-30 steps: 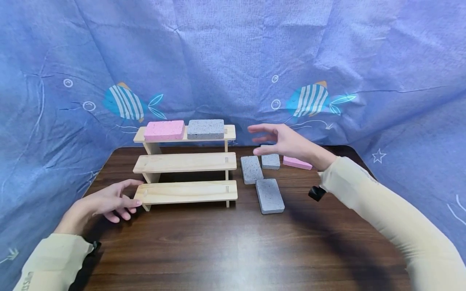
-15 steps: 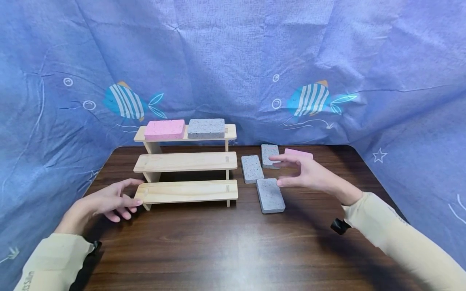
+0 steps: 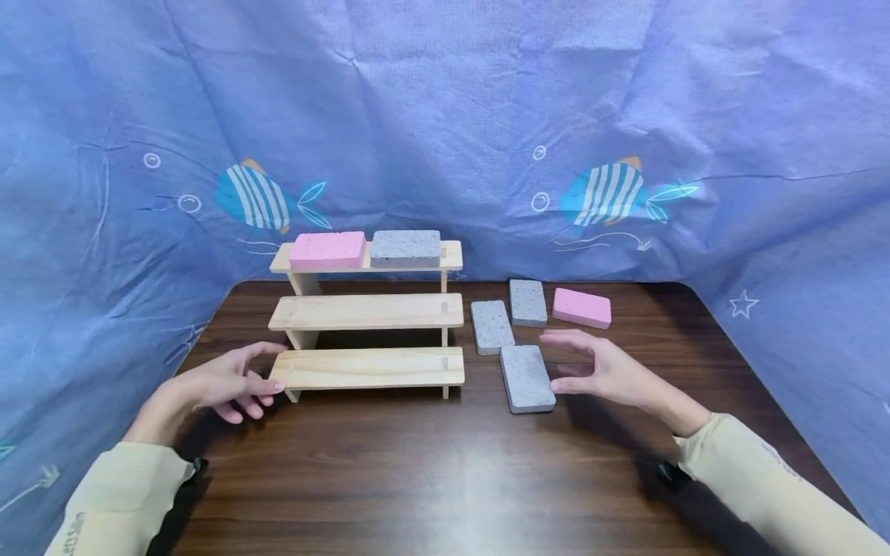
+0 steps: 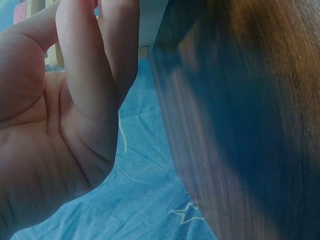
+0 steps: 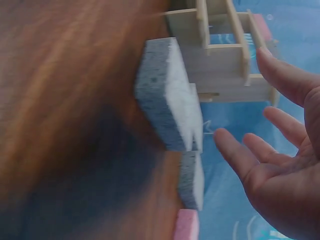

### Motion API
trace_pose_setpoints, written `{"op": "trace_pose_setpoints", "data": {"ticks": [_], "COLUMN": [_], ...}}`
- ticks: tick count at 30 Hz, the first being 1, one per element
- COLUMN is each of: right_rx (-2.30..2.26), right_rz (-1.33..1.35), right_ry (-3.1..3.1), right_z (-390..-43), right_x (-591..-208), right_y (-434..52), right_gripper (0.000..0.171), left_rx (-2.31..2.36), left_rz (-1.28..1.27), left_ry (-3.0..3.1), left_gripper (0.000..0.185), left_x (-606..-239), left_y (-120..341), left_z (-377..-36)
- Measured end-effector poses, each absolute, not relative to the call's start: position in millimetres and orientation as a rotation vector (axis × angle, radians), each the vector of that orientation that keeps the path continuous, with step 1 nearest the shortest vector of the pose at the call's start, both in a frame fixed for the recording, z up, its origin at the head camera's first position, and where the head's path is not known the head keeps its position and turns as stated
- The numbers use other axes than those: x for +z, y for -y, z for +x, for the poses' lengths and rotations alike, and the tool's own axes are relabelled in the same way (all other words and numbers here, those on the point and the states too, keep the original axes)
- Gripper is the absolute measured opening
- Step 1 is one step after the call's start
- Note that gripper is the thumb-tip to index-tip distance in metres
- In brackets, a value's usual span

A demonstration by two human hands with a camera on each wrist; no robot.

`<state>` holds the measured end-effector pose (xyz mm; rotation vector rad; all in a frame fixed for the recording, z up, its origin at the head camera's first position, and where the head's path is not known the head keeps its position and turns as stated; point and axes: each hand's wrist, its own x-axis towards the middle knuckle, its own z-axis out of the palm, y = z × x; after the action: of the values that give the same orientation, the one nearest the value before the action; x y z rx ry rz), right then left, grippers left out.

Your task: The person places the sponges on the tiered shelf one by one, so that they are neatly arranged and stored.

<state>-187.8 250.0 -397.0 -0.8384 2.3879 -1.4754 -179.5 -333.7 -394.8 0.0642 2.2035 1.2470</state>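
While our right hand (image 3: pixel 612 372) hovers with fingers spread and straight just beside the nearest grey block (image 3: pixel 526 378), thumb close to its right edge and holding nothing, we list what lies on the dark wooden table (image 3: pixel 431 471).

Item: nearest grey block, lying flat, long side running away from us, right of the wooden stepped rack (image 3: pixel 368 318). The right wrist view shows the palm turned toward its side face, which we judge suits a grasp across the short width.

Item: two more grey blocks (image 3: pixel 491 326) (image 3: pixel 528 302) behind it, close together; the nearer one almost meets the nearest block's far corner, so room is tight there.

Item: pink block (image 3: pixel 582 307), further right, apart from the greys.

Item: rack, three tiers. The top tier carries a pink block (image 3: pixel 327 249) and a grey block (image 3: pixel 406 248) side by side; the middle and bottom tiers are bare.

Item: our left hand (image 3: pixel 221 382), fingers loosely curled, fingertips at the left end of the bottom tier, seemingly steadying it; whether they actually touch it, we cannot tell.

Open room: bare tabletop in front of the rack and of the nearest block, and to that block's right under the hand. A blue fish-print cloth (image 3: pixel 445 116) closes the back and sides.
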Motion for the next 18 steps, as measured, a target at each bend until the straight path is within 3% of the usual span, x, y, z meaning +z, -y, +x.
{"op": "trace_pose_setpoints", "data": {"ticks": [12,18], "right_rx": [-1.511,-1.294], "right_rz": [-0.796,-0.801], "right_ry": [-2.326,-2.497], "right_z": [-183.0,-183.0], "right_x": [-430.2,-436.0], "right_y": [-254.7,-252.1], "right_gripper": [0.074,0.072], "left_rx": [1.221,1.213], "left_rz": [0.077,0.093], "left_ry": [-2.206,-2.207], "left_gripper": [0.081,0.081], "left_x": [-395.0,-395.3], "left_y": [330.4,334.1], "left_z": [-181.2,-180.4]}}
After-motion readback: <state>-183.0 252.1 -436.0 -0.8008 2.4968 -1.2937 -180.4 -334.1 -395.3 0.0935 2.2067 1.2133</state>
